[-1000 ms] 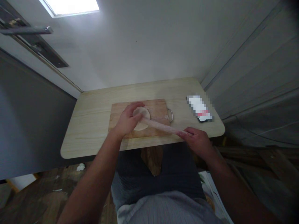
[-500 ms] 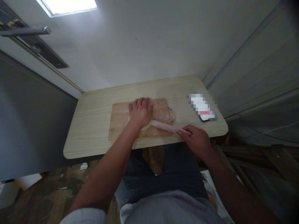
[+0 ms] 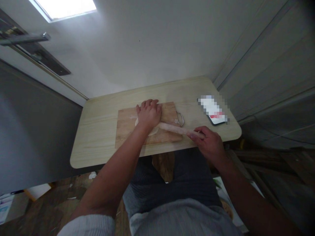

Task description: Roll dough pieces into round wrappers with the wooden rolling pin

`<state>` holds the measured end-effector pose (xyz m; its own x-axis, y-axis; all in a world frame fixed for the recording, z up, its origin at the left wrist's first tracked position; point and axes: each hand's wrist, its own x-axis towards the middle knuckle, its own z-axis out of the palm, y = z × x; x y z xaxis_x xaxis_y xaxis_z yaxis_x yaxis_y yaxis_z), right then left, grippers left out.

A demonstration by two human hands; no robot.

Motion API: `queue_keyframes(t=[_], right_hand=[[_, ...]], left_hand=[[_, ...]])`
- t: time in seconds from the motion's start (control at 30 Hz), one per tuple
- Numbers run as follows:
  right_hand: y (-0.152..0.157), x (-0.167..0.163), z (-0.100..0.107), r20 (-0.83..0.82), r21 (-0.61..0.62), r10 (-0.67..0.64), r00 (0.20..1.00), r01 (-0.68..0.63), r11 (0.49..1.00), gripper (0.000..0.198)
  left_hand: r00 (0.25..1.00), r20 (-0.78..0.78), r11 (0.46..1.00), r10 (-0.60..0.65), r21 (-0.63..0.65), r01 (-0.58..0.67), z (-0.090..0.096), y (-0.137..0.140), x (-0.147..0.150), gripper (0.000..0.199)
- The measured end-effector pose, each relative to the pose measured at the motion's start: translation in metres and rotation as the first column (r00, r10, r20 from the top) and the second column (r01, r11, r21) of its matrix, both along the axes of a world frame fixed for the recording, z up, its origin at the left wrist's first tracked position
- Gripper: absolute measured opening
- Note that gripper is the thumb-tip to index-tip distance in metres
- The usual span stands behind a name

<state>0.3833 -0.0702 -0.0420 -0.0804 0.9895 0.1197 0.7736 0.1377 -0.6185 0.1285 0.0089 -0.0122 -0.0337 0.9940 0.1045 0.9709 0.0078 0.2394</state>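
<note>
A wooden cutting board (image 3: 128, 127) lies on the small table, dusted with flour in places. A thin, pale round of dough (image 3: 154, 131) rests on it, mostly covered by my left hand (image 3: 149, 114). That hand is open, palm down, its fingers stretched toward the far edge of the board. My right hand (image 3: 209, 141), at the table's front edge, grips one end of a slim floury rolling pin (image 3: 176, 128). The pin's other end reaches over the board, to the dough's edge beside my left hand.
The pale wood-look table (image 3: 95, 127) stands against a white door with a metal handle (image 3: 27, 38). A phone (image 3: 213, 111), partly pixelated, lies at the table's right. The board's metal ring handle (image 3: 181, 118) sticks out rightward. Beneath my right arm is a white container (image 3: 233, 209).
My right hand and the rolling pin have shifted slightly right and up in view. More dough shows below my left hand, which stays nearly in place. The camera view has tilted a little.
</note>
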Motion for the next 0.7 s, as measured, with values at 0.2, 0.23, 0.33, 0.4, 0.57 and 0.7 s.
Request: queue_keyframes(t=[0.2, 0.23, 0.33, 0.4, 0.57, 0.7], right_hand=[[0.003, 0.004, -0.003, 0.081, 0.014, 0.034, 0.996, -0.035, 0.999, 0.049], [0.004, 0.004, -0.003, 0.101, 0.022, 0.038, 0.994, -0.040, 0.999, 0.050], [0.007, 0.004, -0.003, 0.148, 0.049, 0.040, 0.988, -0.047, 0.998, 0.051], [0.008, 0.004, -0.003, 0.161, 0.061, 0.032, 0.986, -0.042, 0.997, 0.051], [0.009, 0.003, -0.002, 0.200, 0.033, 0.012, 0.980, -0.019, 0.999, 0.055], [0.011, 0.002, 0.000, 0.186, -0.005, -0.023, 0.982, 0.025, 1.000, 0.056]], left_hand=[[1.000, -0.019, 1.000, -0.004, -0.004, 0.004, -0.003, 0.008, 0.002, 0.045], [1.000, -0.019, 1.000, -0.007, -0.004, 0.006, -0.003, 0.009, 0.003, 0.045], [1.000, -0.022, 1.000, -0.009, 0.004, 0.010, -0.004, 0.013, 0.004, 0.045], [1.000, -0.030, 1.000, -0.005, 0.007, 0.005, -0.005, 0.016, 0.006, 0.045], [0.999, -0.036, 1.000, -0.001, 0.006, 0.002, -0.007, 0.025, 0.008, 0.044], [0.999, -0.044, 1.000, 0.010, -0.008, -0.010, -0.008, 0.032, 0.009, 0.044]])
